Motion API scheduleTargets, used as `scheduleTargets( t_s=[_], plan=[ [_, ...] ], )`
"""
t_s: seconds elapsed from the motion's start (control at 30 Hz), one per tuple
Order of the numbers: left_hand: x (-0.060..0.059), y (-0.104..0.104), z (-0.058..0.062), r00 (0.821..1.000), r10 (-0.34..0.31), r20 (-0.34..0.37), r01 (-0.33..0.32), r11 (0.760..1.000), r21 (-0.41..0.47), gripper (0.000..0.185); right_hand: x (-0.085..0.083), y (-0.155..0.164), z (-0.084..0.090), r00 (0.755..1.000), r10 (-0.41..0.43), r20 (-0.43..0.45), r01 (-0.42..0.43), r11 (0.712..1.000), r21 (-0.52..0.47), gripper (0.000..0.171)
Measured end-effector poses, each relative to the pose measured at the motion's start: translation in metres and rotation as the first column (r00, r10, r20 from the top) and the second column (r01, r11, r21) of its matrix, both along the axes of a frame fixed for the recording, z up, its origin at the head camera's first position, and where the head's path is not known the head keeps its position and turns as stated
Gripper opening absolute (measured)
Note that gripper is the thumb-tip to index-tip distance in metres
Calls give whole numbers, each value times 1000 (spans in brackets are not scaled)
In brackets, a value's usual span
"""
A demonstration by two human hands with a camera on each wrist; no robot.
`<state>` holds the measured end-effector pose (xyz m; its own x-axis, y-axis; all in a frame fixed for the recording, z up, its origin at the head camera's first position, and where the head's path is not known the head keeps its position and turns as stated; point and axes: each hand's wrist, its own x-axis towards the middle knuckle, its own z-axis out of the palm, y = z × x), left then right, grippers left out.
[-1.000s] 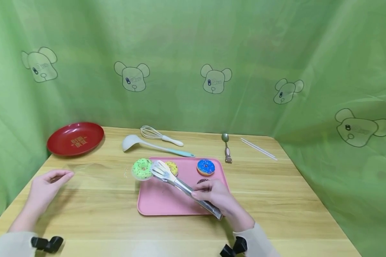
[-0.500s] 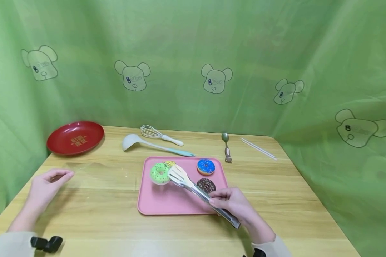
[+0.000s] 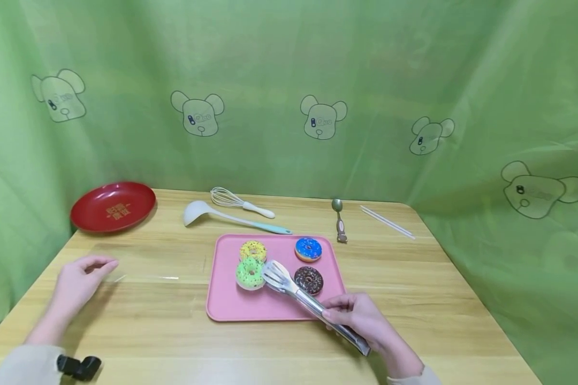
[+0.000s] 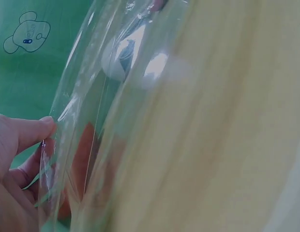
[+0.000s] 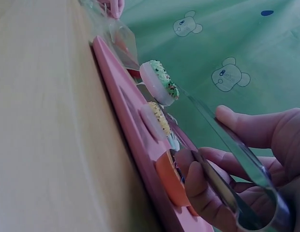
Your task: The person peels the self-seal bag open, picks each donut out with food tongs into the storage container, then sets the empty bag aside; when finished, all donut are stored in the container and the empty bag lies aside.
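My right hand [image 3: 361,318] holds a pair of metal tongs [image 3: 313,305] whose pale slotted tips grip a green sprinkled donut [image 3: 244,279]. In the right wrist view this donut hangs raised above the pink tray [image 3: 223,307]. A yellow donut [image 3: 245,250], a blue donut [image 3: 299,249] and a chocolate donut [image 3: 317,279] lie on that tray; the green one partly covers the yellow in the head view. To the tray's left, my left hand [image 3: 79,283] pinches the edge of a clear plastic bag [image 4: 77,121] between thumb and fingers.
A red plate [image 3: 93,211] stands at the back left of the wooden table [image 3: 173,347]. Behind the tray lie a ladle [image 3: 197,211] and a whisk [image 3: 257,210]. A spoon [image 3: 339,222] and white chopsticks [image 3: 387,222] lie at the back right, before a green curtain [image 3: 270,64].
The right hand has moved right and nearer, carrying the green donut in the tongs from the tray's left edge to over the tray. The left hand has shifted slightly right with the bag.
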<state>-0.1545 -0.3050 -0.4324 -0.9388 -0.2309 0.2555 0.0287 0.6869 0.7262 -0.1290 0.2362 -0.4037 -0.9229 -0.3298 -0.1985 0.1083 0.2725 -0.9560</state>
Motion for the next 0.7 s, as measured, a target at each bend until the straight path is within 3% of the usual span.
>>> scheduleTargets(
  t_s=[0.37, 0.7],
  plan=[
    [-2, 4, -9, 999, -18, 47, 19, 1000, -19, 36, 2, -2, -12, 998, 5, -70, 4, 992, 126, 29],
    [0, 6, -9, 998, -20, 54, 20, 1000, -6, 38, 2, -2, -7, 994, 35, -101, -18, 986, 163, 31]
  ],
)
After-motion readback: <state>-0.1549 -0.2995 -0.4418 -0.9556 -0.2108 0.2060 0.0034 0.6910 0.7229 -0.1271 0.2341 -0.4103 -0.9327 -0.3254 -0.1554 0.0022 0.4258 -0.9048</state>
